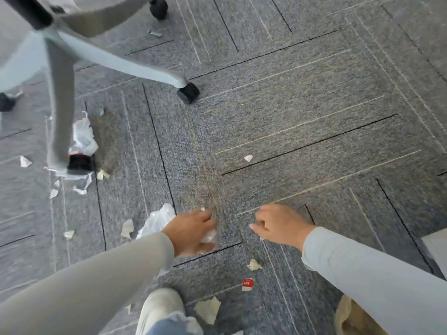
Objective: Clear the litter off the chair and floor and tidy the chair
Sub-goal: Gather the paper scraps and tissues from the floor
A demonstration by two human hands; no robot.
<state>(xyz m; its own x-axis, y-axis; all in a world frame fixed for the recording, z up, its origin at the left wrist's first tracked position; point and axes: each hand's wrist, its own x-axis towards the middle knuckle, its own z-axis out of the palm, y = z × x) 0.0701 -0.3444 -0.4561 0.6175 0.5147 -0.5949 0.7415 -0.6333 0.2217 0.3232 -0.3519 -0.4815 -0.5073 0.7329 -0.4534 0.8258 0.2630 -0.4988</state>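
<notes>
My left hand (191, 232) hovers low over the grey carpet (302, 117), closed on a crumpled clear wrapper (210, 236). A white plastic bag (158, 220) lies just behind that wrist. My right hand (278, 224) is beside it, fingers curled; whether it holds anything I cannot tell. Paper scraps lie near my shoe: a red and white packet (248, 284), a beige scrap (253, 264) and a larger torn piece (208, 310). One small white scrap (248, 158) sits farther out. The chair's grey star base (116, 60) is at the upper left.
A crumpled white bag (83, 139) and several torn bits lie around the nearest chair leg and caster (78, 163). Another caster (188, 92) stands mid-left. My white shoe (160, 308) is at the bottom. A brown paper bag (353, 320) shows at the lower right.
</notes>
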